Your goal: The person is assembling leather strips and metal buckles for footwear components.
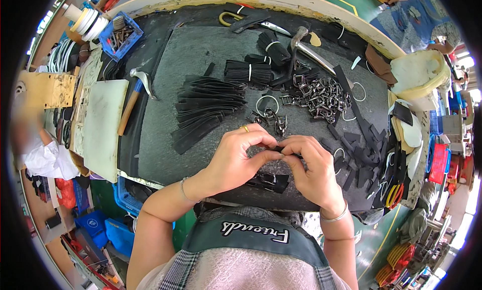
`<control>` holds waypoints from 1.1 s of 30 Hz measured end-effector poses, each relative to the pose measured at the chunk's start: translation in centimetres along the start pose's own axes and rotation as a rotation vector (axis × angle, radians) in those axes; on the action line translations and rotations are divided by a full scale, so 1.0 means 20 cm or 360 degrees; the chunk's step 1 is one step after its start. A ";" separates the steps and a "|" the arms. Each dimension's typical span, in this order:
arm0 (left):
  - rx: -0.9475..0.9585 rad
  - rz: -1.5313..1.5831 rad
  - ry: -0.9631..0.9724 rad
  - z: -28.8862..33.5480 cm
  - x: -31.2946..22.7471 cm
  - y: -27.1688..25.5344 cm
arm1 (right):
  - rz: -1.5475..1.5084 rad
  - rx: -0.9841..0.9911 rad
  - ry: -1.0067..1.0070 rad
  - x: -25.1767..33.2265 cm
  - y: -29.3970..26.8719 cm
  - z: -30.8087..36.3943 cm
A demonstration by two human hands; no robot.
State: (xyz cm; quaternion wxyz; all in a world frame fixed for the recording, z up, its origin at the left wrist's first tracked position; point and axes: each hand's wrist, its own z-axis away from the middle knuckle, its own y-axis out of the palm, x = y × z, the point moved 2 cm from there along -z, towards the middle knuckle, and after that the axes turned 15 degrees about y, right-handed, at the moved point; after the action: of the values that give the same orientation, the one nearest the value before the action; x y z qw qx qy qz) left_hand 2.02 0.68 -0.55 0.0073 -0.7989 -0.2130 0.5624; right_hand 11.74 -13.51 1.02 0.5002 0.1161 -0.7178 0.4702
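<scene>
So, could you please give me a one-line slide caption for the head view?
Both hands, left and right, pinch a small black strap piece above a dark work mat.

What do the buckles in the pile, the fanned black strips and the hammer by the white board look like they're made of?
The buckles look like bright metal: silvery, with sharp glints. The fanned black strips look like leather or a synthetic imitation, matte, flat and limp; the picture cannot settle which. The hammer has a shiny curved metal head on what looks like a brown wooden handle. Both hands, left hand and right hand, pinch a similar small black strip.
</scene>
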 end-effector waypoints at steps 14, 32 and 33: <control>-0.0288 -0.0237 0.0356 0.03 -0.09 0.01 | -0.0714 -0.0222 0.0464 0.00 0.08 0.06; -0.0376 0.0449 -0.0220 0.08 -0.04 0.01 | -0.0984 -0.0054 0.0836 0.02 0.06 0.09; -0.0332 0.0295 -0.0146 0.08 -0.04 0.00 | -0.0985 -0.0062 0.0838 0.03 0.07 0.10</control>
State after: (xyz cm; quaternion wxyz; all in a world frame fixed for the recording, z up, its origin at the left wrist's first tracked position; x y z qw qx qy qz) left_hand 0.26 -0.01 -0.40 -0.1374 -0.7850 -0.1958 0.5714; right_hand 9.44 -14.16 0.58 0.7869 0.1930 -0.5051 0.2974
